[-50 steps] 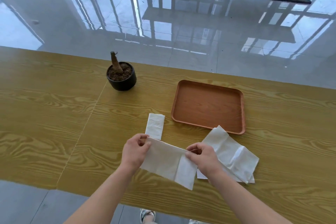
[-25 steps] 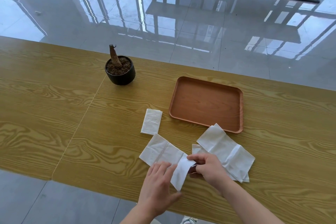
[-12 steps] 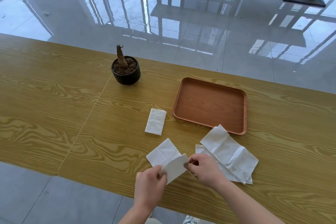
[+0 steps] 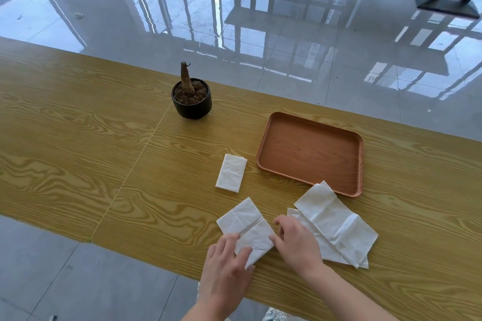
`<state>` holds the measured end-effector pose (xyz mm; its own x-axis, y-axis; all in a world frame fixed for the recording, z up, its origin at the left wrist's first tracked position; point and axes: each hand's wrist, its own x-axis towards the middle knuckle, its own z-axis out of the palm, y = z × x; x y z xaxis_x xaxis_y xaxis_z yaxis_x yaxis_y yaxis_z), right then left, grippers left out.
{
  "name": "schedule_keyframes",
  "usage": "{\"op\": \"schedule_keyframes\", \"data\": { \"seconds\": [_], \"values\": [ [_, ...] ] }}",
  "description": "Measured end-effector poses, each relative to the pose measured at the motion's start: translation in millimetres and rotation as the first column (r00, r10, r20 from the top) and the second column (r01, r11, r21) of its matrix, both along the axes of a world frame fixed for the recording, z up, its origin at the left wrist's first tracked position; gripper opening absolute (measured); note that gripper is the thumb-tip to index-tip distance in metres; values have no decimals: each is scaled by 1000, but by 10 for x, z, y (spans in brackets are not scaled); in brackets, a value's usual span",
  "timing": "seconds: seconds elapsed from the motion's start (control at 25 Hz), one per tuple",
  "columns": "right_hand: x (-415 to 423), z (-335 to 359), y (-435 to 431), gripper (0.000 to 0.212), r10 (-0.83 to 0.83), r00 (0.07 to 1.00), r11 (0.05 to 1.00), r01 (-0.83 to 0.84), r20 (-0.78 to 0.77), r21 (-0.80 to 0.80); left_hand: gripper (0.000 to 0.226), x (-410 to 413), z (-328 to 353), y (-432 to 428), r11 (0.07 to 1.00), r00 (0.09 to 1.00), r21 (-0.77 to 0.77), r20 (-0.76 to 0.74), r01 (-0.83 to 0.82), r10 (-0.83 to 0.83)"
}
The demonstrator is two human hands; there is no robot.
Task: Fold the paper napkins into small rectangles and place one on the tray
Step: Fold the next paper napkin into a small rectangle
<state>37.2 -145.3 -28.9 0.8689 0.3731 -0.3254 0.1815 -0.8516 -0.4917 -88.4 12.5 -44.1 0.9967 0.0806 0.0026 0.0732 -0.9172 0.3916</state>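
Observation:
A white paper napkin (image 4: 243, 225) lies folded over on the wooden table (image 4: 78, 154) near its front edge. My left hand (image 4: 227, 266) rests on the napkin's near corner, fingers holding it down. My right hand (image 4: 297, 242) holds the napkin's right edge with its fingertips. A small folded napkin rectangle (image 4: 231, 173) lies just behind, left of the brown wooden tray (image 4: 310, 154), which has nothing in it. Unfolded napkins (image 4: 336, 224) are stacked to the right, partly under my right hand.
A small black pot (image 4: 191, 103) with a bare brown stem stands at the back, left of the tray. A seam runs across the table on the left. Shiny tiled floor and black table bases lie beyond the far edge.
The long napkin held up between both hands was laid down and its right end folded over to the left. It is half its length now, and both hands hold it against the table.

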Motion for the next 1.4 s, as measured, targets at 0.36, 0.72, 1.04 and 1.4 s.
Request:
{"op": "schedule_keyframes", "data": {
  "seconds": [0.36, 0.72, 1.04, 1.4],
  "values": [
    [-169, -49, 7, 16, 50, 994, 997, -55, -96, -55, 19, -56, -160, 125, 971, 992, 211, 26, 112, -121],
    [294, 32, 220, 34, 5, 1000, 1000, -5, 12, 6, 38, 439, 70, 364, 969, 973, -104, -81, -222, 214],
    [470, 13, 425, 8, 193, 981, 967, -192, -10, -168, 44, 933, 75, 582, 959, 908, -37, -333, -282, 254],
    [393, -3, 358, 10, -45, 996, 992, 53, -72, 118, 22, 936, 43, 621, 924, 907, -176, -324, -339, 270]
  ]
}}
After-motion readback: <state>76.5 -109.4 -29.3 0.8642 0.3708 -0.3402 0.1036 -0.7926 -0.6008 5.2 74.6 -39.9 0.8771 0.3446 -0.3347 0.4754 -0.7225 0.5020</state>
